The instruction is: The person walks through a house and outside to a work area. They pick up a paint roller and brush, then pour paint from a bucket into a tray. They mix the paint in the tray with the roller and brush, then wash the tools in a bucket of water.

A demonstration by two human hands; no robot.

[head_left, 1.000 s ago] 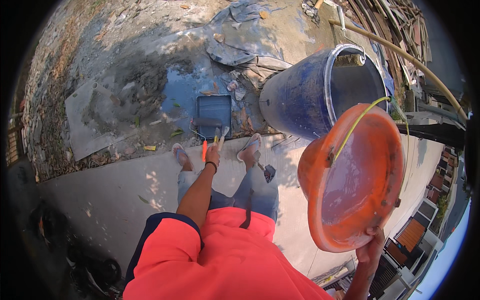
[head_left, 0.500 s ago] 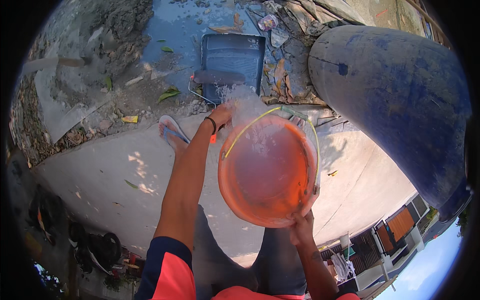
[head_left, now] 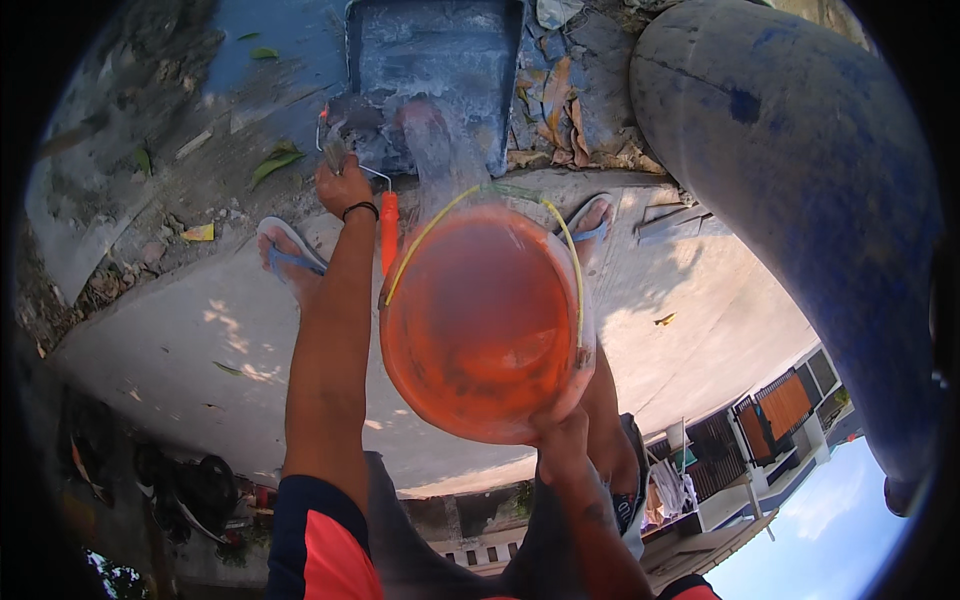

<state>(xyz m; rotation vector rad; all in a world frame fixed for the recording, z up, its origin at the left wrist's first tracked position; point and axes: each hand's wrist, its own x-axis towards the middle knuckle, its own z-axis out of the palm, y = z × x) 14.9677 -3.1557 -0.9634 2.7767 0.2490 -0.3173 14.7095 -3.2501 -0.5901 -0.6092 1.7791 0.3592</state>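
Note:
An orange bucket [head_left: 480, 330] with a yellow-green handle is tilted away from me. My right hand [head_left: 565, 440] grips its near rim. Water [head_left: 445, 160] pours from its far lip into a dark paint tray [head_left: 435, 50]. Over the tray's near left corner, my left hand [head_left: 343, 187] is closed around the wire frame of a paint roller. The roller's sleeve [head_left: 355, 115] lies at the tray's edge, partly blurred by splashing. Its orange grip [head_left: 389, 232] sticks out toward the bucket.
A large blue barrel [head_left: 790, 180] lies on its side at the right. My sandalled feet [head_left: 290, 255] stand on a concrete slab [head_left: 190, 330]. Beyond its edge are dirt, dry leaves [head_left: 560, 105] and a blue sheet [head_left: 285, 40]. A parked motorbike [head_left: 195, 495] shows at lower left.
My left hand has moved left with the roller, and the roller's grip now shows. The bucket has shifted left, and water now runs in a stream into the tray.

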